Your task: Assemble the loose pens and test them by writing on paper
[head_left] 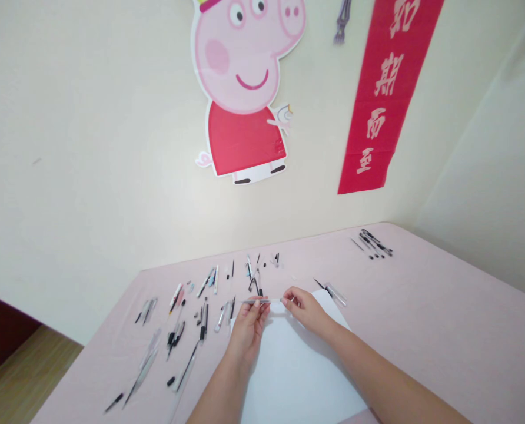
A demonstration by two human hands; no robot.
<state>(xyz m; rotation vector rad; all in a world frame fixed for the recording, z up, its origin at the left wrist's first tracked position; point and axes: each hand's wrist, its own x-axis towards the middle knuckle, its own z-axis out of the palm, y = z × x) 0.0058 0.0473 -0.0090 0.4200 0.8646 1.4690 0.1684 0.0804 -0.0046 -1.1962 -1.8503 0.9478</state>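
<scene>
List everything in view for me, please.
walls: two, cream, behind and right
pig cutout: one, pink and red, wall
banner: one, red, wall
skeletal decoration: one, purplish, top edge
table: one, pink, below wall
floor: one, brown, lower left
panel: one, dark red, left edge
paper: at least one, white, on table
pens and parts: many, black, white, clear, on table
slim pen part: one, greyish, between hands
left hand: one, gripping that part
right hand: one, at right end

Held pen (pixel 265 301) ptly hidden, pig decal (pixel 247 138) cropped @ top
</scene>
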